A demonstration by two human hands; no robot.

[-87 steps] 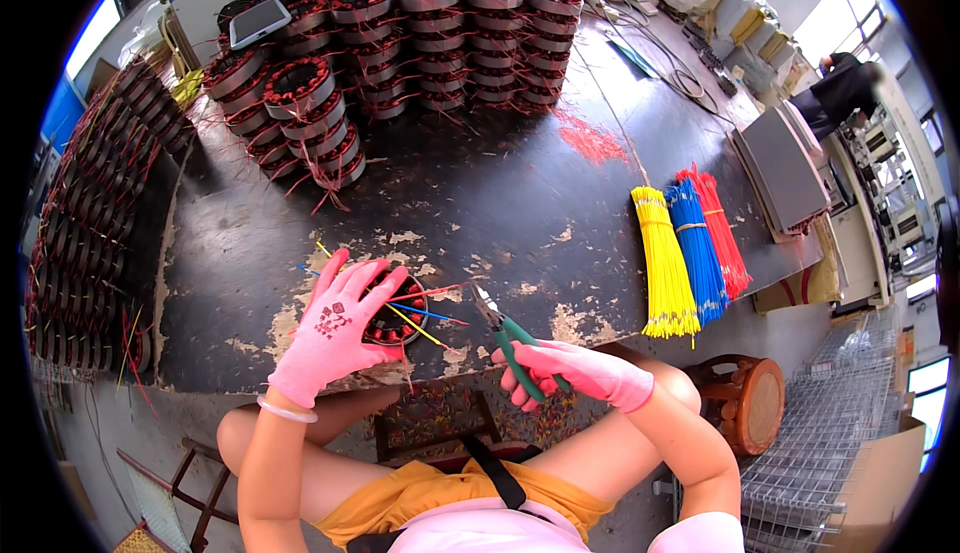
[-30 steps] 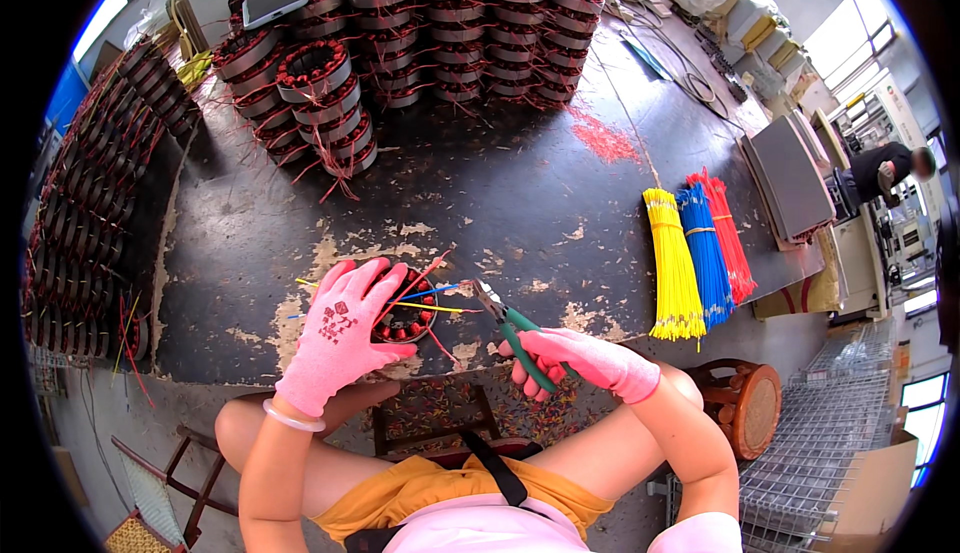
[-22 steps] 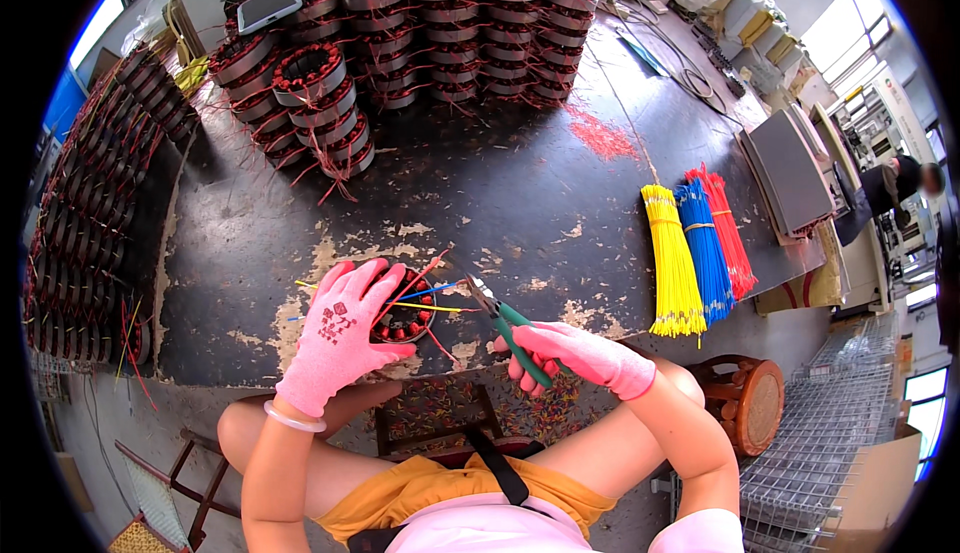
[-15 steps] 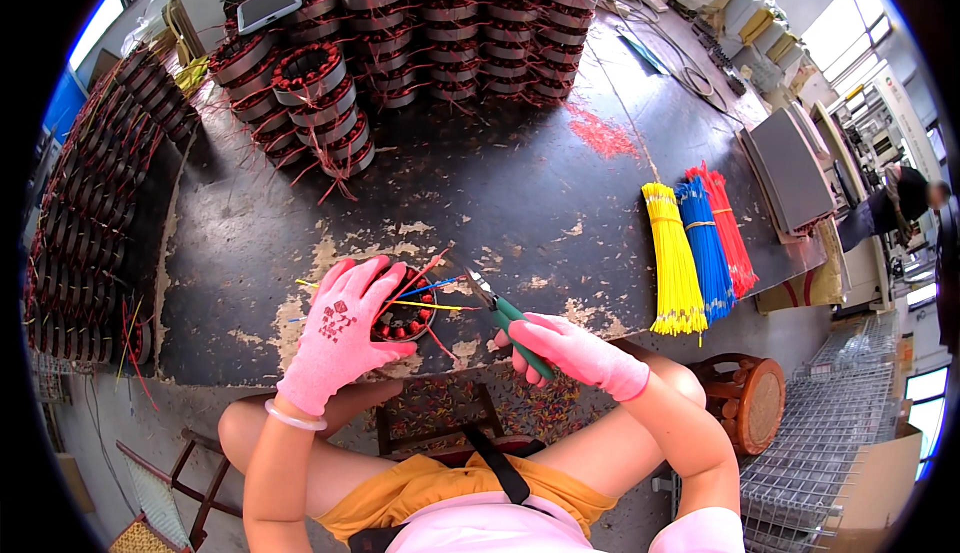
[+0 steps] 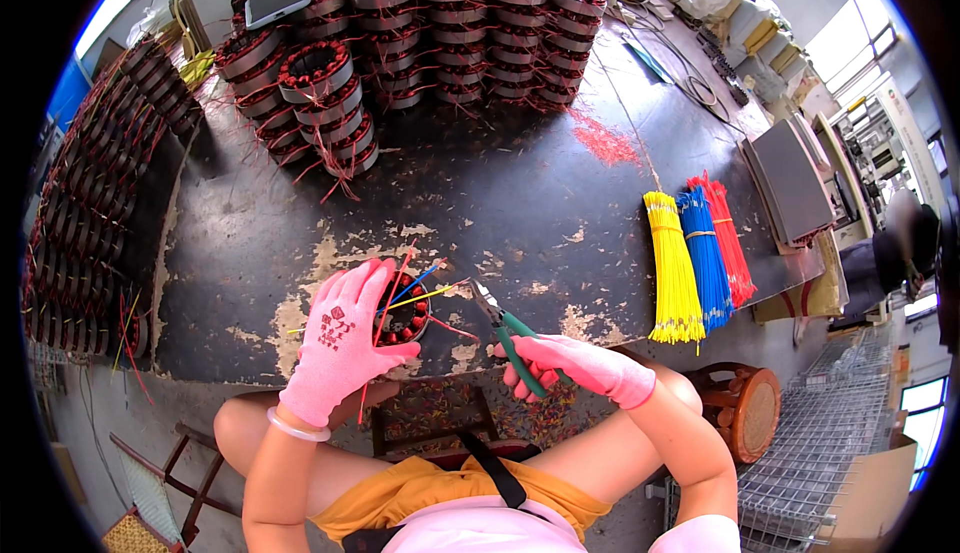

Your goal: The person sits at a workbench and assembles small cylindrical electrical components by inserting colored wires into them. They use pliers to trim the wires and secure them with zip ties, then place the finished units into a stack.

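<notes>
On the bench edge in front of me sits a motor stator (image 5: 412, 327), a ring with red windings. Yellow, blue and red wires stick out of it; the blue wire (image 5: 424, 276) and yellow wire point up and right. My left hand (image 5: 345, 338), in a pink glove, grips the ring's left side, thumb at the near side and fingers across the top, hiding part of it. Pliers (image 5: 509, 330) with green handles are in my gloved right hand (image 5: 585, 365). Their handles are spread, and the jaws are close to the yellow wire's tip.
Stacked stators (image 5: 455, 38) fill the back of the bench, and more stand at the far left. Bundles of yellow wires (image 5: 672, 268), blue wires (image 5: 709, 263) and red wires (image 5: 731, 243) lie on the right. A person (image 5: 890, 263) stands at far right.
The pliers' handles have spread wider, and my right hand has lowered slightly. The wires at the stator have shifted, with a red one now pointing upward. At far right the person has moved.
</notes>
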